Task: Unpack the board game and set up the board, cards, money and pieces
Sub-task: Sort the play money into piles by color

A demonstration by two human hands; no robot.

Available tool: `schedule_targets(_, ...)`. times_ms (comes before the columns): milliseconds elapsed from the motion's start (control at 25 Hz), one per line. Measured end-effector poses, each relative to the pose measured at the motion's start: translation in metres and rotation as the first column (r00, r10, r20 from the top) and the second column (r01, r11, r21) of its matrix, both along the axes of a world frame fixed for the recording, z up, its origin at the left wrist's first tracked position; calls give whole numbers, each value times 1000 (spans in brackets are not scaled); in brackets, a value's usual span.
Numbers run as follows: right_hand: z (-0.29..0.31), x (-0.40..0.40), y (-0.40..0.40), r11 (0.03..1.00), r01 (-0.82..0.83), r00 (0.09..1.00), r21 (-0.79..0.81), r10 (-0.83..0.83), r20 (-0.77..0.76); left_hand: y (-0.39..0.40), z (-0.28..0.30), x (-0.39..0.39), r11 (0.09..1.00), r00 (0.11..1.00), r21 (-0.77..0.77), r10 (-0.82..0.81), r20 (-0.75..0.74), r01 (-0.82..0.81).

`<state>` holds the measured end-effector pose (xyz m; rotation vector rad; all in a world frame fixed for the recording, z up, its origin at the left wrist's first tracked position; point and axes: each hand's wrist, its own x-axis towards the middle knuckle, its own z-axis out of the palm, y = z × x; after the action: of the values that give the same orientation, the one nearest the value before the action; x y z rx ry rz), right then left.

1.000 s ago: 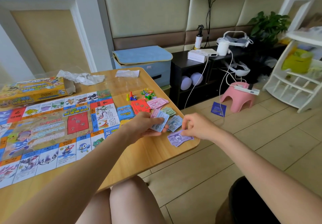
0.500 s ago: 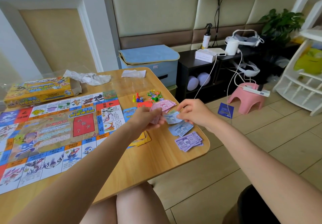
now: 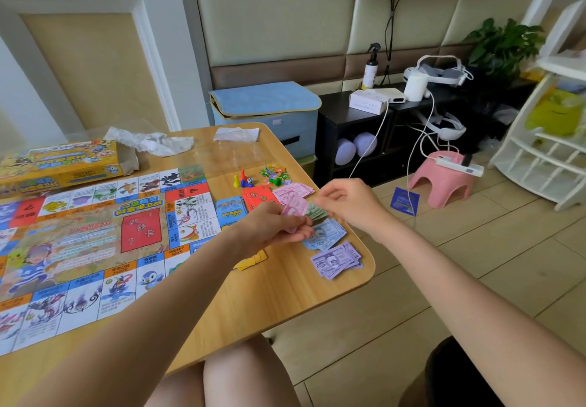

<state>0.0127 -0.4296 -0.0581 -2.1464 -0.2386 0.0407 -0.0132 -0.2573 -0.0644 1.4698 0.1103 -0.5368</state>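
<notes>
Presently, pink banknotes [image 3: 293,208] are gripped by the left hand [image 3: 272,229] at frame centre; the right hand [image 3: 345,202] pinches green notes [image 3: 317,211], best dealt singly onto matching stacks.

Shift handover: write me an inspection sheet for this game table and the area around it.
Surface: wooden table, rounded corner, bare wood near its front edge.
Job's things: board unfolded flat; blue cards and red cards beside it; purple notes, blue notes and pink notes in piles; pawns standing behind the cards.
Clutter: game box lying open-ended; crumpled wrapper.
Grippers: left hand holds pink notes; right hand pinches at the held stack, its catch hidden.
Cables: white cables run from the black shelf to a power strip on the pink stool.
Surroundings: tiled floor, plant, white rack.
</notes>
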Motion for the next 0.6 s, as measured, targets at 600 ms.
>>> schedule_targets(600,-21,78,44,967,146,987,-206,-156,-29,38,-3,37,627,832,704,-153,533,-335)
